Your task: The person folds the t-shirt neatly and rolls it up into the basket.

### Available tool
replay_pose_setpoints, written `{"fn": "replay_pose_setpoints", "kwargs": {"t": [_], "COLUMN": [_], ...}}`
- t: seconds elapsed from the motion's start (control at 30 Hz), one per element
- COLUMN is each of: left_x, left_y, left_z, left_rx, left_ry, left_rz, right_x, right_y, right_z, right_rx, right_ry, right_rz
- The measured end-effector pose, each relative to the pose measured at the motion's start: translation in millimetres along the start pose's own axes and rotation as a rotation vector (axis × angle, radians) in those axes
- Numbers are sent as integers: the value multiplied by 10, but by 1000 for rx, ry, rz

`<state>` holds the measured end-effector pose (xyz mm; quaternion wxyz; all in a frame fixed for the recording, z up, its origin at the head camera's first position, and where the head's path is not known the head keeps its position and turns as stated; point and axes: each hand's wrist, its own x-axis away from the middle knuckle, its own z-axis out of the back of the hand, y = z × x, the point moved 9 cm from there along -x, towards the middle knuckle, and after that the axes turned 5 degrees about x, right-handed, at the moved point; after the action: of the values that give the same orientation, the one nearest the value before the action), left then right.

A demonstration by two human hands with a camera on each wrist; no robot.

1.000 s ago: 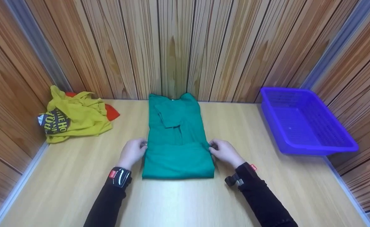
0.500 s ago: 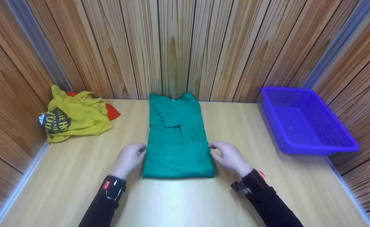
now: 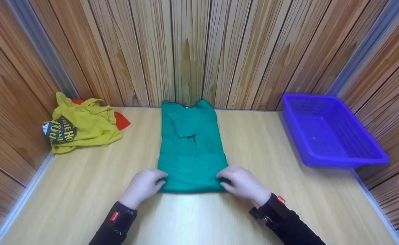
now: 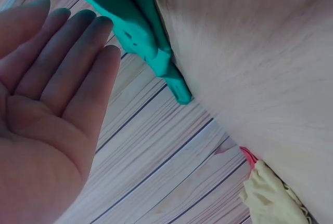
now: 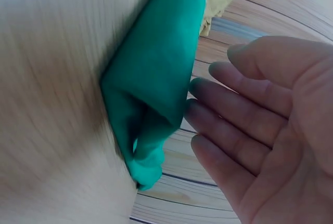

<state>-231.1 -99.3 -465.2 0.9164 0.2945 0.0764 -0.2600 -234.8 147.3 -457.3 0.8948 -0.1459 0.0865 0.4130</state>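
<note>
A green T-shirt (image 3: pixel 192 170) lies folded into a long strip on the wooden table, its hem end turned up over the front part and one sleeve folded inward near the collar. My left hand (image 3: pixel 144 186) is at the near left corner of the fold, fingertips overlapping its edge in the head view. At the near right corner, my right hand (image 3: pixel 245 183) mirrors it. Both wrist views show relaxed, slightly bent fingers with nothing pinched: the left hand (image 4: pixel 57 89) beside the green cloth (image 4: pixel 138 26), the right hand (image 5: pixel 260 115) close to the shirt's layered side (image 5: pixel 161 63).
A crumpled yellow garment (image 3: pixel 87 127) with dark lettering lies at the back left, over a red cloth (image 3: pixel 121 120). On the right stands a purple plastic basket (image 3: pixel 349 160). Wood-panelled walls (image 3: pixel 189 51) close in the table's back and sides.
Both hands have slid from the sides of the shirt's turned-up section toward me, to its near corners. The shirt itself lies as before.
</note>
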Motion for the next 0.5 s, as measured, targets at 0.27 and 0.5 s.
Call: {"fn": "replay_pose_setpoints", "kwargs": {"t": [0.27,0.5], "left_x": [76,89], "left_y": [33,55], "left_z": [-85,-156], "left_rx": [-67,-201], "left_ry": [-98,-85], "left_rz": [-37,-86], "right_x": [20,-6], "right_y": [-32,-92], "right_z": [-156,-246], "right_rx": [67,151], "right_ry": [-54,-64], "right_rz": [8,47]}}
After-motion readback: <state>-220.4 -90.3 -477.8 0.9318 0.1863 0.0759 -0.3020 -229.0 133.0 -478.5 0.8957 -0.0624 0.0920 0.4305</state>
